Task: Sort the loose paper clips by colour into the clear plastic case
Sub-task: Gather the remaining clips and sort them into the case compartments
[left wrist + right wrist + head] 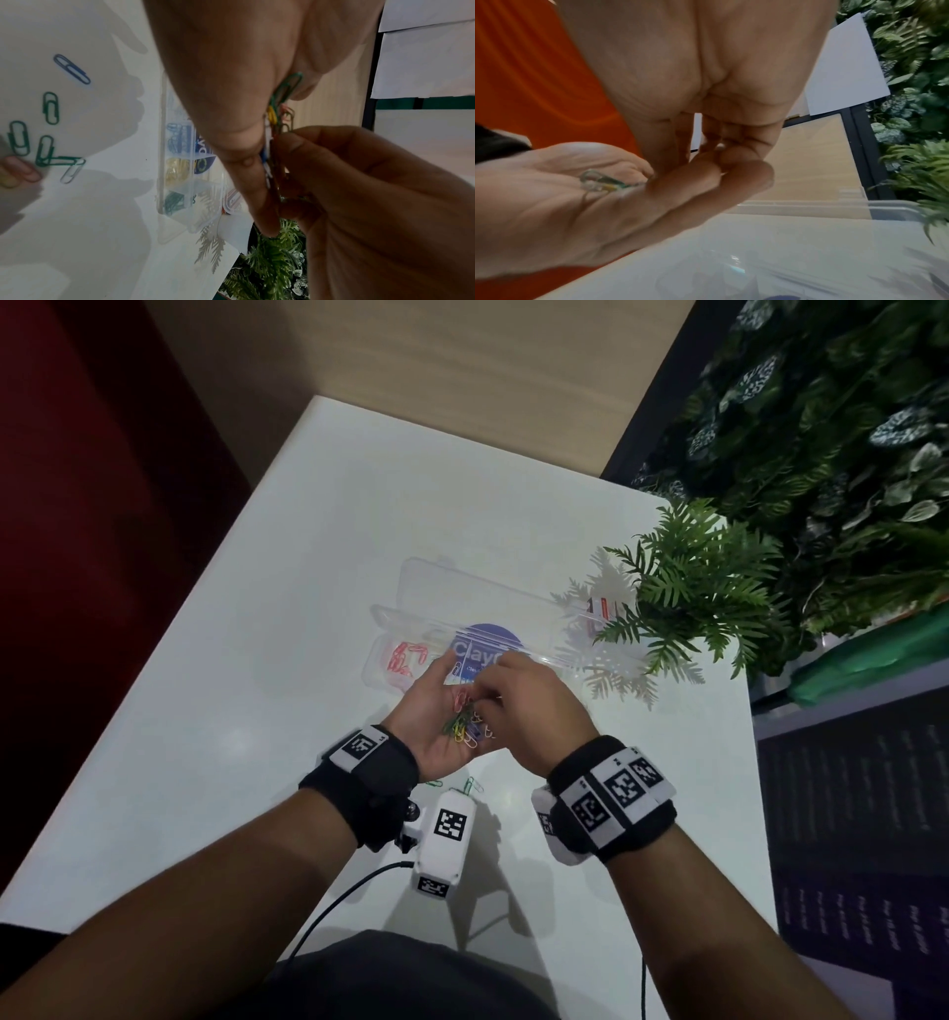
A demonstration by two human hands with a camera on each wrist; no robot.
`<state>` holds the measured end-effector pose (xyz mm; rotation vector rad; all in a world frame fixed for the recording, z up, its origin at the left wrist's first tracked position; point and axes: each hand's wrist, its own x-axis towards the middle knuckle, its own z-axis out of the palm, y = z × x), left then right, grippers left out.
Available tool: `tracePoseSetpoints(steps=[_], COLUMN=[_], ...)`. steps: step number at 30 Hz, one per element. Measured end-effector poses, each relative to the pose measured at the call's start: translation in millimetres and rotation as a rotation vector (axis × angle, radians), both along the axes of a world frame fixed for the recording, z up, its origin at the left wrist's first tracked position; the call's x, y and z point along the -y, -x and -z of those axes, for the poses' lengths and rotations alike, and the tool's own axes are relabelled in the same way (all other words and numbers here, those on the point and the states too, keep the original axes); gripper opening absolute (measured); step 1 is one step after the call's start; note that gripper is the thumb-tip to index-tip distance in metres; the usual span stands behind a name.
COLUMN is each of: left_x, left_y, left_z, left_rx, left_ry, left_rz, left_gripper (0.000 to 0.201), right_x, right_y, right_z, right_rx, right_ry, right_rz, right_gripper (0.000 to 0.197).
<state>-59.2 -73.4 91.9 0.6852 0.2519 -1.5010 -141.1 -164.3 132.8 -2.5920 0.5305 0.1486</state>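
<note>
My left hand [436, 711] lies palm up just in front of the open clear plastic case [477, 588], cradling a mixed pile of paper clips [464, 724] on fairly straight fingers. From above, my right hand [529, 706] reaches into the pile with curled fingertips that pinch a clip. Red clips [405, 657] fill the case's left compartment. In the left wrist view other compartments hold blue clips [177, 138], yellow clips [177, 169] and green clips [174, 203]. Loose clips lie on the white table, one blue [72, 69] and several green [50, 107].
A fern [693, 588] overhangs the case's right end, next to a small red and white packet [603, 613]. The table's left edge [179, 629] runs diagonally; a plant wall stands at the right. Two loose clips [475, 785] lie under my wrists.
</note>
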Motion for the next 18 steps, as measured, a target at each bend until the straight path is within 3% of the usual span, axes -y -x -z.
tracePoseSetpoints(steps=[5,8,12,18], left_x=[-2,-3,-4,-3], left_y=[1,1,0,2], left_z=[-3,-4,-3,-4], left_rx=[0.017,0.032,0.066,0.05], left_ry=[0.018,-0.004,-0.052,-0.064], left_rz=[0.01,0.007,0.037,0.034], left_gripper=[0.074,0.073,0.074,0.075], right_x=[4,-2,-10,-10], right_y=[5,8,8,8], right_z=[-6,-11,-7,-2], right_rx=[0.136,0.098,0.018,-0.002], right_ry=[-0.114,-0.145,0.028,0.078], right_rz=[0.092,0.001,-0.182,-0.219], right_gripper=[0.004,0.005,0.009,0.026])
